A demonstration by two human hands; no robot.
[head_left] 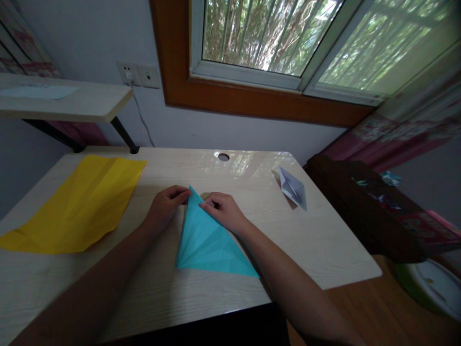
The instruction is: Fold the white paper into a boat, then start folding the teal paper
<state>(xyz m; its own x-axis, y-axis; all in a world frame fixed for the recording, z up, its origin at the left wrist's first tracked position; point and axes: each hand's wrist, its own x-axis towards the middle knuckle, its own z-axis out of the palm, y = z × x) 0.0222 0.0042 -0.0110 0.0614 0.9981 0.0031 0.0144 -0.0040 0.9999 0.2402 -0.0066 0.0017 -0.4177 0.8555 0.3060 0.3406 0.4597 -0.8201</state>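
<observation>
A turquoise sheet of paper [212,245], folded into a triangle with crease lines across it, rests on the desk in front of me. Its narrow tip points toward the window. My left hand [167,202] pinches the paper's left edge close to that tip, thumb on top. Just right of the tip, my right hand [223,209] grips the slanting right edge between thumb and curled fingers. The undersides of both grips are hidden.
Yellow creased paper [79,206] lies on the desk's left side. A folded white paper piece [292,188] stands at the right. A raised shelf [104,103] overhangs the back left. The desktop [317,240] has a cable hole [224,157] near the wall.
</observation>
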